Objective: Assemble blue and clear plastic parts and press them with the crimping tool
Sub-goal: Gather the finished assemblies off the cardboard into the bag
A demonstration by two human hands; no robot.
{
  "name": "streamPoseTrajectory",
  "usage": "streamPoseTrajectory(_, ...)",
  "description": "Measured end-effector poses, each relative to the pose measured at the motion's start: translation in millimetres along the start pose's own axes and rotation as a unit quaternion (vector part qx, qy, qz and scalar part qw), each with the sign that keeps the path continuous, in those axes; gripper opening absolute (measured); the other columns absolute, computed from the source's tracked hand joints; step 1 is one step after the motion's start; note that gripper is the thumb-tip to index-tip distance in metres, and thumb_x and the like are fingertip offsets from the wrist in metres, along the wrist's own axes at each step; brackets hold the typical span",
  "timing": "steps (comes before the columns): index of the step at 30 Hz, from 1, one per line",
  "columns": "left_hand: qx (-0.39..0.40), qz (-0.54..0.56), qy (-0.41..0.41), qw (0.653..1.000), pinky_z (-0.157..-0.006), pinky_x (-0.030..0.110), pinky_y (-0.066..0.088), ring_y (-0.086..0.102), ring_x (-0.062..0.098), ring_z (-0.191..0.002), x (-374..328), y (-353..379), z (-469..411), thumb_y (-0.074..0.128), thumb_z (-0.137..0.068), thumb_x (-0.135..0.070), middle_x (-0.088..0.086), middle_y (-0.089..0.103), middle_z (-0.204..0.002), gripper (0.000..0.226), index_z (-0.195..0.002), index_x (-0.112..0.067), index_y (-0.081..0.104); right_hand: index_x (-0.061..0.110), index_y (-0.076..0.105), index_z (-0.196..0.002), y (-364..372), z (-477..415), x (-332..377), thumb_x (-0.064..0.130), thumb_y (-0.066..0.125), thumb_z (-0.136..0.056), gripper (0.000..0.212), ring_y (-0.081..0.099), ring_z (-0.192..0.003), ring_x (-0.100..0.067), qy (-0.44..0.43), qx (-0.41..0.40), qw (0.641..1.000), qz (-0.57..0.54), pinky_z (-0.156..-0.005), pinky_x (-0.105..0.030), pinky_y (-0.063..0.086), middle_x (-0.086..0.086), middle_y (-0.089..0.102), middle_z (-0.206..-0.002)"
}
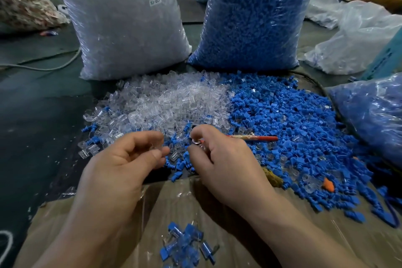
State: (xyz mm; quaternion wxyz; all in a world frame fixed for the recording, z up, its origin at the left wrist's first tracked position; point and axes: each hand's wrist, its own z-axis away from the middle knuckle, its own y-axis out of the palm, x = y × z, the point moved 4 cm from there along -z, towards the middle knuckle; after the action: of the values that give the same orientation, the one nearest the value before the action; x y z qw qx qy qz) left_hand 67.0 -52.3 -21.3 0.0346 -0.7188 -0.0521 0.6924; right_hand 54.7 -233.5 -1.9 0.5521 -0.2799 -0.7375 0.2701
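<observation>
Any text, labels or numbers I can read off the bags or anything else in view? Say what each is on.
"SJ-017": white sticker on the bag of clear parts; glare washes out the mark between J and 0, so the dash is uncertain.
Teal box at the right edge: dark print, too blurred to read.
No other text shows.

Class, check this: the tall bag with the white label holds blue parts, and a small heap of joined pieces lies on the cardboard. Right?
No. The head view shows the tall bag with the white label holds clear parts, not blue. The small heap of joined pieces does lie on the cardboard.
</observation>
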Motion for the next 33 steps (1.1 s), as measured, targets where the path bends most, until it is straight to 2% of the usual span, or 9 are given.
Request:
streamPoseTrajectory(2,0.019,0.022,-0.011,1.0,-0.071,0.023,0.06,0.077,0.019,-0.087,-5.5,-0.5,0.1,0.074,-0.071,-0.026,0.004,0.079,-0.091,0.019,-0.089,-0.03,0.077,0.029,0.056,-0.089,-2.5,1.7,-1.2,0.037,0.047,-0.098,0.015,0.053,-0.057,-0.006,0.008,-0.002,1.0,-0.028,-0.053,-0.03,0.044,0.009,0.057,-0.062)
streamPoseTrajectory(5,0.016,-0.028,0.004,0.999,-0.07,0.033,0.06,0.076,0.015,-0.081,-17.9,-2.1,2.2,0.074,-0.063,-0.045,-0.002,0.078,-0.086,0.028,-0.087,-0.033,0.075,0.029,0.056,-0.088,-3.0,3.7,-2.4,0.036,0.048,-0.099,0.016,0.059,-0.059,-0.009,0.016,0.012,0.999,-0.048,-0.058,-0.039,0.051,0.007,0.059,-0.063)
streamPoseTrajectory(7,-0.013,-0.082,0.023,0.996,-0.061,0.025,0.055,0.072,0.004,-0.069,-24.6,-6.5,3.5,0.071,-0.06,-0.056,-0.01,0.075,-0.079,0.031,-0.086,-0.04,0.075,0.03,0.058,-0.093,-2.4,3.3,-2.0,0.036,0.049,-0.099,0.012,0.059,-0.066,-0.007,0.007,0.022,0.999,-0.025,-0.064,-0.036,0.05,0.009,0.06,-0.069)
streamPoseTrajectory(9,-0.034,-0.091,0.017,0.995,-0.054,0.022,0.05,0.063,0.001,-0.056,-23.0,-9.1,4.3,0.075,-0.069,-0.049,-0.011,0.071,-0.068,0.018,-0.085,-0.041,0.074,0.034,0.055,-0.107,-0.6,1.5,3.0,0.039,0.049,-0.099,0.012,0.058,-0.078,-0.009,-0.015,0.027,0.999,0.034,-0.073,-0.035,0.049,0.011,0.062,-0.083)
streamPoseTrajectory(12,-0.04,-0.098,-0.024,0.994,-0.057,0.034,0.049,0.06,0.004,-0.051,-8.0,-7.3,8.7,0.075,-0.084,-0.03,-0.006,0.068,-0.062,0.011,-0.084,-0.041,0.073,0.034,0.04,-0.122,4.1,0.3,12.1,0.042,0.051,-0.097,0.029,0.057,-0.084,-0.021,-0.034,0.031,0.995,0.089,-0.073,-0.041,0.049,0.007,0.058,-0.094)
streamPoseTrajectory(16,-0.086,-0.184,-0.027,0.979,-0.061,0.036,0.052,0.066,0.003,-0.062,3.6,-9.7,10.6,0.07,-0.086,-0.038,-0.02,0.07,-0.07,0.012,-0.087,-0.049,0.066,0.025,0.056,-0.113,20.7,4.5,28.1,0.043,0.053,-0.093,0.026,0.054,-0.095,-0.022,-0.12,0.109,0.976,0.144,-0.078,-0.04,0.048,0.003,0.054,-0.104)
streamPoseTrajectory(20,-0.086,-0.204,-0.032,0.975,-0.069,0.045,0.059,0.069,0.01,-0.068,11.4,-12.5,4.7,0.07,-0.088,-0.035,-0.018,0.071,-0.071,0.012,-0.089,-0.046,0.065,0.024,0.06,-0.113,30.3,-0.7,30.5,0.028,0.05,-0.097,0.02,0.049,-0.094,-0.023,-0.136,0.153,0.956,0.212,-0.071,-0.037,0.045,0.001,0.048,-0.104)
streamPoseTrajectory(25,-0.061,-0.229,0.022,0.971,-0.06,0.031,0.047,0.062,-0.002,-0.072,7.1,-7.7,9.7,0.065,-0.083,-0.041,-0.025,0.068,-0.078,0.008,-0.089,-0.045,0.063,0.022,0.058,-0.106,32.1,-3.5,28.4,0.017,0.049,-0.095,0.015,0.05,-0.09,-0.024,-0.134,0.177,0.944,0.245,-0.063,-0.036,0.034,0.005,0.033,-0.091)
streamPoseTrajectory(33,-0.044,-0.174,0.034,0.983,-0.067,0.05,0.059,0.069,0.013,-0.069,8.2,-3.0,12.1,0.071,-0.09,-0.033,-0.011,0.071,-0.074,0.008,-0.092,-0.04,0.067,0.022,0.056,-0.109,25.2,-1.1,27.7,0.021,0.052,-0.096,0.014,0.053,-0.087,-0.022,-0.146,0.162,0.941,0.259,-0.061,-0.033,0.032,0.002,0.053,-0.098)
